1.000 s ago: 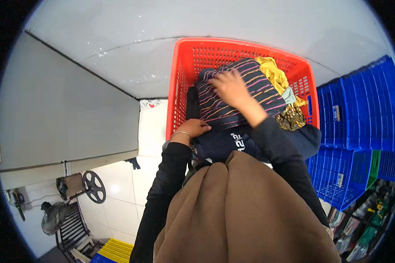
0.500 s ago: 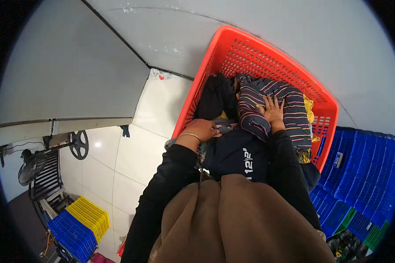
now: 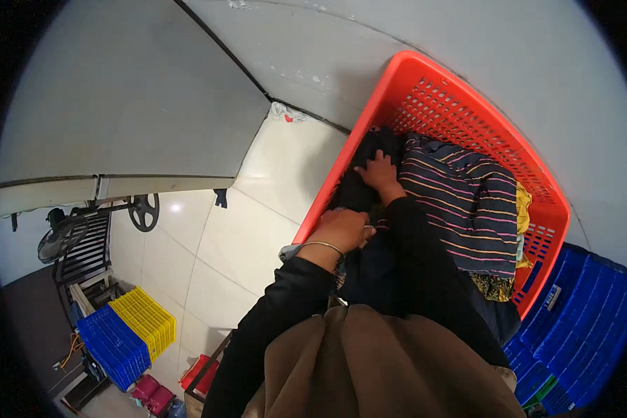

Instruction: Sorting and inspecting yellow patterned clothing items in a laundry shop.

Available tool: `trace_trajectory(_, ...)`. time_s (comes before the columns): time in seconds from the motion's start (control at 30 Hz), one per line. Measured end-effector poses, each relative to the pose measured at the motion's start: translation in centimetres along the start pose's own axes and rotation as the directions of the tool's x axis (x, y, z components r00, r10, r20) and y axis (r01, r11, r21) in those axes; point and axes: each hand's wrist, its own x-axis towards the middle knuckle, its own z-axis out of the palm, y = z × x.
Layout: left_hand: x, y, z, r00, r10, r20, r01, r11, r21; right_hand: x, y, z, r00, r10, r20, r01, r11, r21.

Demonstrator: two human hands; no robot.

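A red plastic laundry basket [image 3: 467, 101] holds a pile of clothes. My right hand [image 3: 382, 174] lies open, fingers spread, on a black garment [image 3: 352, 182] in the basket's left part. Closer to me, beside the basket's left edge, my left hand [image 3: 338, 230] is closed with its fingers curled into the clothing; which piece it grips is mostly hidden. A dark garment with pink and yellow stripes [image 3: 460, 202] fills the right side, untouched. Yellow cloth [image 3: 523, 207] and a patterned black-and-gold cloth [image 3: 493, 286] show along its right and near edges.
Grey walls [image 3: 146, 90] stand behind and to the left. Blue crates [image 3: 592, 306] sit right of the basket. On the tiled floor [image 3: 223, 265] at lower left are yellow [image 3: 145, 319] and blue crates [image 3: 113, 346], near a fan [image 3: 64, 235] and a dark rack.
My right hand has left the striped garment and moved left onto the black one. My left hand stays near the basket's left edge, its fingers still curled. The whole view has shifted.
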Motion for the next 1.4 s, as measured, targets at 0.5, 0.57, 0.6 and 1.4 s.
trace_trajectory(0.5,0.0,0.6,0.5,0.986,0.158,0.055,-0.162,0.982,0.094,-26.4,8.1,-33.2,0.922,0.180,-0.341,0.316,0.157,0.936)
trace_trajectory(0.57,0.0,0.8,0.4,0.989,0.143,0.032,-0.145,0.984,0.108,-29.0,7.4,-32.7,0.831,0.386,-0.401,0.310,0.277,0.909)
trace_trajectory(0.6,0.0,0.8,0.3,0.988,0.149,0.040,-0.153,0.984,0.096,-30.5,7.5,-32.7,0.832,0.388,-0.397,0.306,0.278,0.911)
trace_trajectory(1.4,0.5,7.8,-5.2,0.546,0.483,-0.685,-0.656,0.754,0.008,-59.5,9.1,-27.4,-0.377,0.542,-0.751,0.536,0.789,0.300)
